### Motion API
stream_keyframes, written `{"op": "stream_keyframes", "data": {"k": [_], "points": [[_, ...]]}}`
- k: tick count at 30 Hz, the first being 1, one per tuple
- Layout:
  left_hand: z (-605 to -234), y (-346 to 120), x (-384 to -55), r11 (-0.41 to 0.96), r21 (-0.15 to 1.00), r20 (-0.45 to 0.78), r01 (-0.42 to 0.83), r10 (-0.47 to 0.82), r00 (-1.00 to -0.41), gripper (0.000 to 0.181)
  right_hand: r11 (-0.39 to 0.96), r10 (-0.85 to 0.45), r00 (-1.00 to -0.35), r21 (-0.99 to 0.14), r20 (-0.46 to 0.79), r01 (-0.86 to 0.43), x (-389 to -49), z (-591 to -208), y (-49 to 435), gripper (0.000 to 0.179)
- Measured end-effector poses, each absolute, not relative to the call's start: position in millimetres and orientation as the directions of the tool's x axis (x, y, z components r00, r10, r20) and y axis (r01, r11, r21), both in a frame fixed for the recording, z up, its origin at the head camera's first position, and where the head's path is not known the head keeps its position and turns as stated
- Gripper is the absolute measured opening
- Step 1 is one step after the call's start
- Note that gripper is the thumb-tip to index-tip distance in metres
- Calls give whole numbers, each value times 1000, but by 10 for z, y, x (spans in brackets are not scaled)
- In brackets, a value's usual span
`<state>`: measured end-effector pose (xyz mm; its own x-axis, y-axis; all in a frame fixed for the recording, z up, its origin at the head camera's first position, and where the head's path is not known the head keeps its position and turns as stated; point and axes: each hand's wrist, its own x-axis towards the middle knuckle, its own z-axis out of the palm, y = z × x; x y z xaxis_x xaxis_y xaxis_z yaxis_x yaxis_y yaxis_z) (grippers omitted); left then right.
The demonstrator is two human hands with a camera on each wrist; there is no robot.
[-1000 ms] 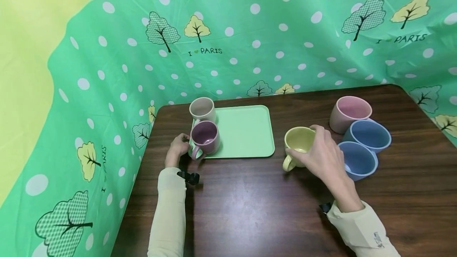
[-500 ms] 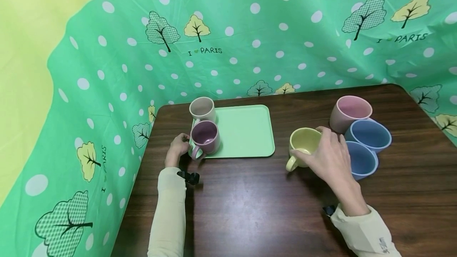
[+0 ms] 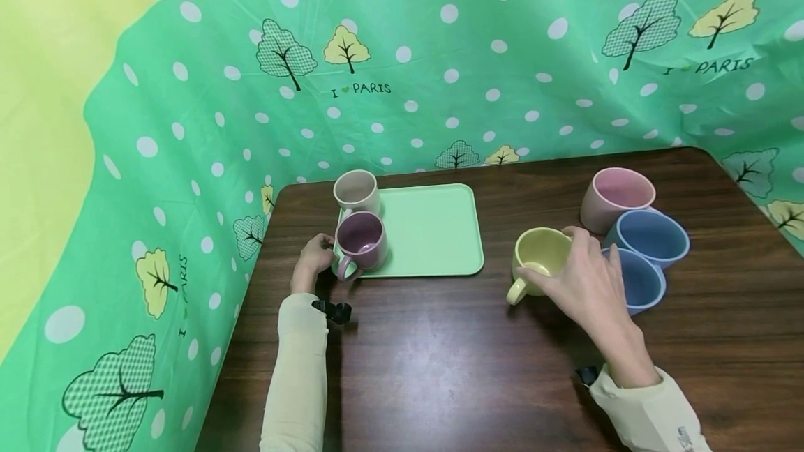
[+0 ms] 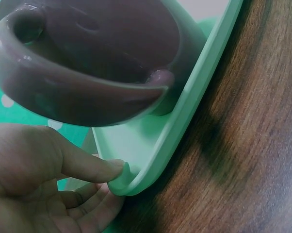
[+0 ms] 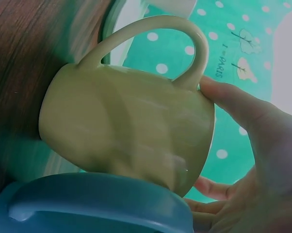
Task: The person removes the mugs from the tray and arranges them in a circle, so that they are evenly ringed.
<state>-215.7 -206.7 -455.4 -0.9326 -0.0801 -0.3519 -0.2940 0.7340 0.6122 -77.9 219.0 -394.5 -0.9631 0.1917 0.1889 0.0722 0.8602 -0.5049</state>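
Fingers of the right hand are spread round the rim of the yellow mug, held right of the green tray; the tray's near left corner is pinched by the left hand. Risks, as judged: the tray may be skewed by a pull at that corner; the near blue mug may be knocked by the adjacent right hand; the yellow mug may be dropped, being gripped only near its rim. Room: open counter is seen between yellow mug and tray, whose right part is bare; the handle, turned near-left, could be caught on the tray's raised edge.
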Motion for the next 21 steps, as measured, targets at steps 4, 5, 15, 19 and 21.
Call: {"op": "stream_keyframes", "data": {"k": [4, 5, 15, 19, 21], "points": [[-4563, -2067, -2161, 731, 615, -356, -296, -78, -931, 35, 869, 186, -956, -492, 227, 52, -771, -3951, 2198, 93], [-4564, -2066, -2162, 731, 615, -354, -296, -79, -932, 35, 871, 183, -954, -489, 237, 46, -770, -3954, 2200, 93], [-4563, -2060, -2159, 726, 619, -352, -299, -84, -932, 36, 877, 189, -942, -480, 277, 35, -750, -3967, 2207, 92], [-4570, -2063, -2163, 723, 620, -358, -305, -85, -930, 36, 881, 192, -936, -472, 297, 31, -740, -3967, 2206, 89], [-4568, -2064, -2161, 723, 619, -363, -307, -83, -928, 37, 883, 193, -932, -469, 305, 30, -734, -3966, 2207, 88]]}}
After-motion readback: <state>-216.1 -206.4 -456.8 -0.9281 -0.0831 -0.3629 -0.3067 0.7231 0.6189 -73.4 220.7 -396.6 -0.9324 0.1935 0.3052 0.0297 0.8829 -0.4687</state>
